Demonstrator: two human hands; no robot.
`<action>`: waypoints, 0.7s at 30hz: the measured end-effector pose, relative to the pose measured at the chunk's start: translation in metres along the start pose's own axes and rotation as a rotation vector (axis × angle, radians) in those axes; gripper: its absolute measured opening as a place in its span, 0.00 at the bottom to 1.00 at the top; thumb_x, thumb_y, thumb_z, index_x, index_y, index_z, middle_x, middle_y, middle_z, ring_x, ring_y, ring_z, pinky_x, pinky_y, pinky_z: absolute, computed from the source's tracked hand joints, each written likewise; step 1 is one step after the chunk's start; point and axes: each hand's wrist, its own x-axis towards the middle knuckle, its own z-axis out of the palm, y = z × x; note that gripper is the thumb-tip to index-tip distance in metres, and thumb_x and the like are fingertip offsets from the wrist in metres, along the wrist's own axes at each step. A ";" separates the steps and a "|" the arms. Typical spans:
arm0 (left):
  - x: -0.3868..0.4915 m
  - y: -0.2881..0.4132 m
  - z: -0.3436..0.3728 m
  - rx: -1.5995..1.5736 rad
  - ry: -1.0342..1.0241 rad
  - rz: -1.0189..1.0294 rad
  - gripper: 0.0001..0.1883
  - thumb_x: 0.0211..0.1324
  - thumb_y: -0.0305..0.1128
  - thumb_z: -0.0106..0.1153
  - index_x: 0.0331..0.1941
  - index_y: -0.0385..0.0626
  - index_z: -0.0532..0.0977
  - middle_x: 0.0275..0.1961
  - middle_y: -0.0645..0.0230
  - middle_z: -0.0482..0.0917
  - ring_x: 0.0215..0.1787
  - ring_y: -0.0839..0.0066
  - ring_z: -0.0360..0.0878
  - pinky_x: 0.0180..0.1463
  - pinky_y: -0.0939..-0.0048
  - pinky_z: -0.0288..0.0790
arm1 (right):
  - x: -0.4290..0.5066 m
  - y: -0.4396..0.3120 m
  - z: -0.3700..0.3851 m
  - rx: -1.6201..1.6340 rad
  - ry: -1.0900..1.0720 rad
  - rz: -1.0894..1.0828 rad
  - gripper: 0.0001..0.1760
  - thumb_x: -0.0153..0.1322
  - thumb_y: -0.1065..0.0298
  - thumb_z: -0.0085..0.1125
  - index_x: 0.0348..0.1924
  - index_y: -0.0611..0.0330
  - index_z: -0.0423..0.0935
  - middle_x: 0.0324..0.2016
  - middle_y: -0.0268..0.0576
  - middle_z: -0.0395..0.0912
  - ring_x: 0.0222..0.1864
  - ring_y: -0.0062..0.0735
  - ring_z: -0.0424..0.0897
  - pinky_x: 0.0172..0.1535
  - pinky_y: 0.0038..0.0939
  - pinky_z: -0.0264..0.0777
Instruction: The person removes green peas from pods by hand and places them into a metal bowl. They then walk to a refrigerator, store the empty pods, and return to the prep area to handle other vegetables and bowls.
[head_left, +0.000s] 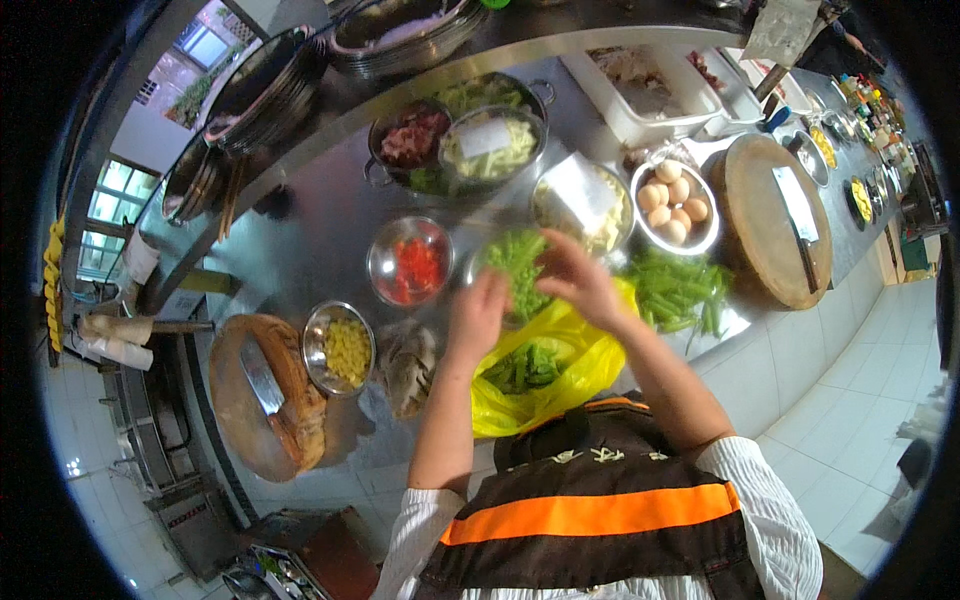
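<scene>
In front of me stands a metal bowl of green pods or cut beans (517, 266). My left hand (480, 307), blurred, is at the bowl's near left side; whether its fingers hold anything is unclear. Over the bowl's right side is my right hand (581, 279), thumb and fingers apart with nothing visible between them. A yellow plastic bag (592, 367) lies gaping below my hands, against the apron, with green pods (525, 366) inside. More green pods (675, 289) are heaped on the counter to the right.
Red pepper pieces fill a metal bowl (373, 264); yellow cubes fill another (309, 360). Cleavers (261, 379) (795, 204) rest on round chopping boards (232, 420) (750, 217) at both sides. Eggs sit in a white bowl (712, 225). White tubs (660, 127) and a pan of vegetables (541, 112) stand behind.
</scene>
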 end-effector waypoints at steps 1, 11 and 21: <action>-0.008 0.004 0.006 -0.023 -0.070 0.001 0.12 0.68 0.40 0.48 0.35 0.46 0.74 0.23 0.73 0.74 0.23 0.83 0.68 0.27 0.79 0.63 | -0.006 -0.005 -0.012 0.100 -0.026 -0.008 0.33 0.67 0.74 0.62 0.64 0.57 0.60 0.42 0.43 0.76 0.41 0.30 0.79 0.43 0.25 0.76; -0.074 -0.028 0.067 0.572 -0.142 0.203 0.11 0.58 0.34 0.58 0.42 0.42 0.73 0.40 0.59 0.78 0.37 0.58 0.79 0.40 0.64 0.75 | -0.067 0.003 -0.092 -0.042 0.357 0.270 0.21 0.61 0.76 0.55 0.48 0.62 0.69 0.32 0.33 0.74 0.30 0.20 0.72 0.32 0.22 0.68; -0.090 -0.062 0.025 0.595 -0.145 0.032 0.13 0.50 0.31 0.63 0.38 0.41 0.71 0.32 0.61 0.78 0.31 0.61 0.80 0.32 0.62 0.72 | -0.065 0.021 -0.048 -0.949 0.168 -0.237 0.23 0.61 0.69 0.64 0.50 0.60 0.73 0.46 0.51 0.75 0.47 0.51 0.75 0.50 0.42 0.71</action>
